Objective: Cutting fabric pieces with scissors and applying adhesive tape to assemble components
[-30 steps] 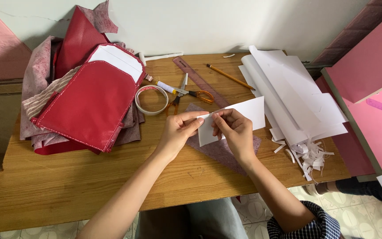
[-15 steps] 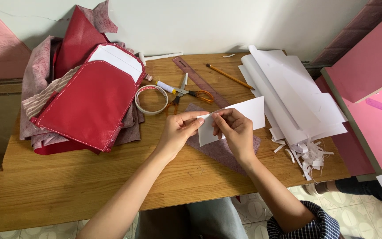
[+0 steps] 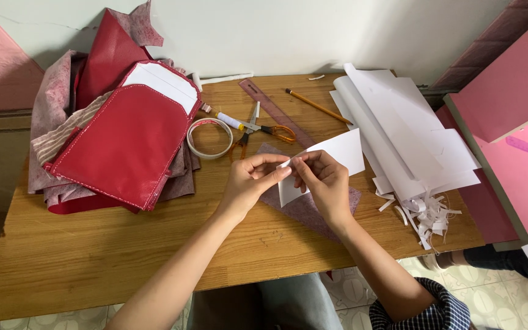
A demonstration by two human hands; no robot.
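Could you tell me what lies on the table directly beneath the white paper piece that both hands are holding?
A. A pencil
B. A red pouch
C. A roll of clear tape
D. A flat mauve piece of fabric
D: the white paper piece, pinched by the left hand and right hand, sits over a flat mauve fabric piece lying on the wooden table; the tape roll, pencil and red pouch lie farther off.

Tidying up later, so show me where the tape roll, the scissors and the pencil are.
tape roll (image 3: 209, 138): head view, on the left side of its ring.
scissors (image 3: 283, 132): head view, on the orange handle.
pencil (image 3: 316, 106): head view, mid-shaft.
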